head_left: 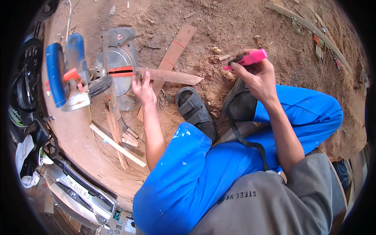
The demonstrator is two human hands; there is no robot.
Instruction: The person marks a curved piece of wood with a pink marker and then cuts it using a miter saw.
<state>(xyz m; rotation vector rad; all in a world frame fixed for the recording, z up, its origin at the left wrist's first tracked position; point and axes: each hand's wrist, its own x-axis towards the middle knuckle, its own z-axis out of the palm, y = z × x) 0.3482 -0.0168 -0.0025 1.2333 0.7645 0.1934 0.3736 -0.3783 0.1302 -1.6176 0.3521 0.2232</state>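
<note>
In my right hand (256,76), raised above my right knee, is a pink highlighter (252,58), its pink tip pointing left. My left hand (144,91) grips the left end of a thin wooden strip (172,76), with the fingers spread over that end. The strip's pointed right end reaches toward my sandals. Under it, slanting across the ground, lies a longer flat board (178,45) with red lines drawn across it. Just left of my left hand stands a mitre saw with a round grey base (121,84), a red-edged slot and a blue body (74,51).
Wood offcuts and narrow strips (117,145) lie below the saw. My black sandals (196,111) rest on sawdust-covered ground (227,23). A long curved wooden strip (309,25) lies at the upper right. A silver car (78,196) and a motorbike (31,78) stand at the left.
</note>
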